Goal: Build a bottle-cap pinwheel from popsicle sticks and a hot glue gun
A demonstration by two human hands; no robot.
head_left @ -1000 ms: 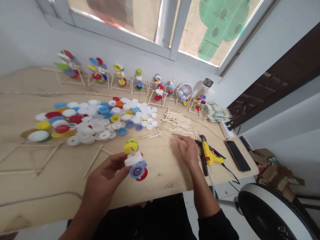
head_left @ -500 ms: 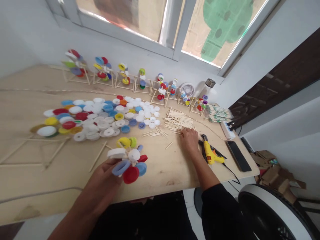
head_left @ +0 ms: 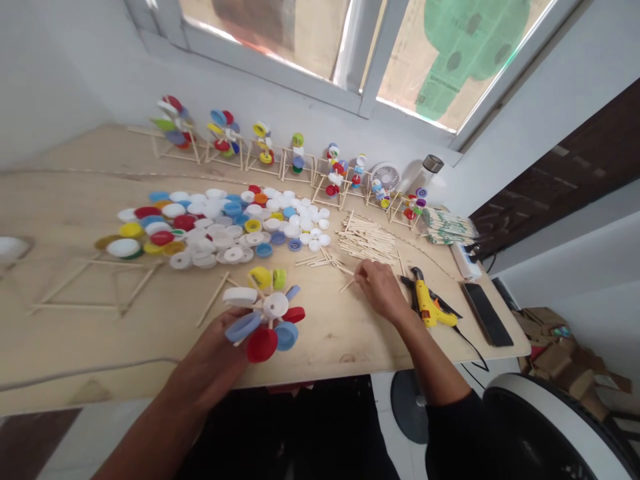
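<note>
A small wheel of bottle caps on wooden sticks (head_left: 275, 306) is gripped by my left hand (head_left: 215, 357) above the front of the table. White, yellow, green, red and blue caps ring its white hub. My right hand (head_left: 379, 288) is low over the table with its fingers bent together, at the ends of loose wooden sticks (head_left: 320, 258). Whatever lies between those fingertips is hidden. Just behind this hand is a pile of wooden sticks (head_left: 367, 239). To its right lies a yellow glue gun (head_left: 431, 308).
Many loose bottle caps (head_left: 210, 230) spread across the left middle. A stick frame (head_left: 75, 307) lies front left. Finished cap wheels on stands (head_left: 265, 150) line the wall, near a small fan (head_left: 386, 176) and a bottle (head_left: 425, 175). A phone (head_left: 487, 313) and power strip (head_left: 465, 260) sit right.
My right hand has shifted left and slightly toward me, from the stick pile to the loose sticks. The left hand still holds the cap wheel, now turned more face-on. The camera view has shifted.
</note>
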